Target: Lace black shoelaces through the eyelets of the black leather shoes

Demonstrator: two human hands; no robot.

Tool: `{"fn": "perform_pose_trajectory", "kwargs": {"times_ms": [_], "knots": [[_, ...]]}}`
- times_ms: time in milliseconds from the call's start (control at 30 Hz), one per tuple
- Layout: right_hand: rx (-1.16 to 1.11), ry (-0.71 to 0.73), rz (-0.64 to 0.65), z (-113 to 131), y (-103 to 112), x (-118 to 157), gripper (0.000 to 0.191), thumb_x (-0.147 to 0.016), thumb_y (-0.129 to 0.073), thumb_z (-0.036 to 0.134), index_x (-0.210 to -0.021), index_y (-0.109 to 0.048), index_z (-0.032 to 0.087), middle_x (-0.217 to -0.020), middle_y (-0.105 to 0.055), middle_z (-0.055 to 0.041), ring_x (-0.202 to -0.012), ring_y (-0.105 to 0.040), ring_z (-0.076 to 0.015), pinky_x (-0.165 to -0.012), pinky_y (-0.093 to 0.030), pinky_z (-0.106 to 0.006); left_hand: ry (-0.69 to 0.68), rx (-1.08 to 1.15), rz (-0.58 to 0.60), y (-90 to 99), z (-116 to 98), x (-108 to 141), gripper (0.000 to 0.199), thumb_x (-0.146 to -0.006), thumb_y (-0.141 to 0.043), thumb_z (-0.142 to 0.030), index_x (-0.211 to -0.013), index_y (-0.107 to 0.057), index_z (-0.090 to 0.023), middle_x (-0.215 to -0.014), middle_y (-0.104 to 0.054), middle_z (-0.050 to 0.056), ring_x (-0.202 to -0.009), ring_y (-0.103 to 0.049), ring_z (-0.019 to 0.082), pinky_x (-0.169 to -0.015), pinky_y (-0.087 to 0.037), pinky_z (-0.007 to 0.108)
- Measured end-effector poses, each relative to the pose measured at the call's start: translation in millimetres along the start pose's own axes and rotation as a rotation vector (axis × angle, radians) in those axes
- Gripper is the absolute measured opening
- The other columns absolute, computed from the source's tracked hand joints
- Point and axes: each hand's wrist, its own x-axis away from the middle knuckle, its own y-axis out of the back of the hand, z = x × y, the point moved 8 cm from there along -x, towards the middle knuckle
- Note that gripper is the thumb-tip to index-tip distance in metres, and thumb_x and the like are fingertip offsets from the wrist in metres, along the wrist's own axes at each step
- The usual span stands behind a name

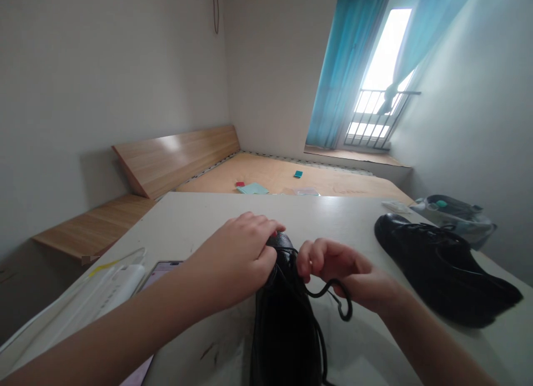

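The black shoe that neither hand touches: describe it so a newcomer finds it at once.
On the white table, look right, past the right hand. A black lace-up shoe lies there at a slant, toe toward the far edge, heel toward the near right. Unlike the other black shoe, with the left hand at its toe, it is untouched.

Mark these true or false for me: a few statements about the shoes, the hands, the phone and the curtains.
1. The left hand is at the front of the middle shoe. True.
2. The other shoe lies left of both hands. False: the other shoe is to their right.
3. A black lace loops by the right hand. True.
4. The phone lies on the bed. False: the phone is on the table.
5. The curtains are blue. True.
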Motion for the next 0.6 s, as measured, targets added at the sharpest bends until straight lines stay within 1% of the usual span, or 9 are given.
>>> {"fn": "perform_pose_trajectory", "kwargs": {"times_ms": [67, 133, 233, 300, 367, 467, 533, 600], "knots": [[-0.055, 0.057, -0.090, 2.5, 9.8, -2.5, 0.023, -0.064, -0.065, 0.019, -0.087, -0.066, 0.022, -0.093, -0.058, -0.0040, -0.088, -0.051, -0.0204, -0.078, -0.041, -0.032, 0.030, -0.042, 0.094, -15.9, 9.2, -3.1, 0.047, -0.085, -0.038, -0.017, -0.129, -0.054, -0.015, -0.124, -0.061, 0.012, -0.116, -0.052, 0.028, -0.102, -0.037, 0.048], [-0.071, 0.042, -0.202, -2.9, 20.5, -5.1, 0.019, -0.067, -0.059, 0.023, -0.085, -0.066, 0.022, -0.091, -0.058, -0.0043, -0.087, -0.050, -0.0203, -0.075, -0.041, -0.032, 0.033, -0.023, 0.139, -23.0, 12.5, -3.8, 0.044, -0.086, -0.038, -0.017, -0.126, -0.056, -0.017, -0.122, -0.062, 0.011, -0.114, -0.054, 0.027, -0.100, -0.039, 0.047], [0.102, -0.066, -0.404, -16.9, 37.3, -4.6, 0.020, -0.077, -0.053, 0.027, -0.088, -0.068, 0.022, -0.091, -0.059, -0.0044, -0.089, -0.051, -0.0207, -0.075, -0.041, -0.032, 0.011, 0.021, 0.151, -22.4, 11.3, -3.3, 0.033, -0.084, -0.039, -0.016, -0.103, -0.065, -0.022, -0.104, -0.067, 0.004, -0.102, -0.058, 0.023, -0.093, -0.044, 0.041], [0.224, -0.109, -0.475, -22.7, 42.5, -3.2, 0.021, -0.081, -0.054, 0.028, -0.093, -0.069, 0.022, -0.093, -0.061, -0.0041, -0.093, -0.051, -0.0213, -0.078, -0.040, -0.033, 0.001, 0.048, 0.159, -20.6, 9.8, -2.6, 0.031, -0.083, -0.039, -0.016, -0.091, -0.067, -0.023, -0.096, -0.066, 0.003, -0.096, -0.059, 0.021, -0.089, -0.046, 0.038], [0.307, -0.119, -0.484, -25.6, 41.9, -3.0, 0.021, -0.083, -0.057, 0.030, -0.096, -0.070, 0.023, -0.099, -0.064, -0.0038, -0.098, -0.051, -0.0223, -0.084, -0.038, -0.034, -0.007, 0.067, 0.151, -18.6, 8.5, -2.2, 0.033, -0.084, -0.038, -0.016, -0.092, -0.069, -0.023, -0.098, -0.064, 0.004, -0.097, -0.058, 0.021, -0.091, -0.045, 0.037], [0.419, -0.110, -0.471, -25.4, 37.9, -3.8, 0.020, -0.083, -0.061, 0.037, -0.097, -0.071, 0.026, -0.104, -0.064, -0.0023, -0.105, -0.052, -0.0239, -0.093, -0.037, -0.037, -0.064, 0.093, 0.086, -13.1, 1.7, -1.4, 0.038, -0.084, -0.038, -0.011, -0.104, -0.068, -0.023, -0.105, -0.061, 0.005, -0.103, -0.054, 0.021, -0.095, -0.043, 0.037], [0.438, -0.095, -0.457, -24.5, 35.3, -4.9, 0.020, -0.082, -0.064, 0.041, -0.092, -0.071, 0.026, -0.102, -0.063, -0.0018, -0.106, -0.052, -0.0240, -0.096, -0.036, -0.037, -0.128, 0.103, 0.023, -8.2, -5.9, -0.5, 0.043, -0.081, -0.039, -0.007, -0.109, -0.066, -0.023, -0.108, -0.059, 0.005, -0.106, -0.052, 0.021, -0.096, -0.042, 0.037], [0.417, -0.093, -0.450, -24.8, 34.6, -5.8, 0.020, -0.082, -0.065, 0.043, -0.087, -0.069, 0.024, -0.097, -0.062, -0.0018, -0.102, -0.052, -0.0232, -0.095, -0.037, -0.036, -0.173, 0.125, -0.020, -4.2, -12.5, 0.1, 0.046, -0.078, -0.040, -0.003, -0.110, -0.065, -0.023, -0.109, -0.058, 0.005, -0.106, -0.052, 0.021, -0.096, -0.042, 0.037]]}}
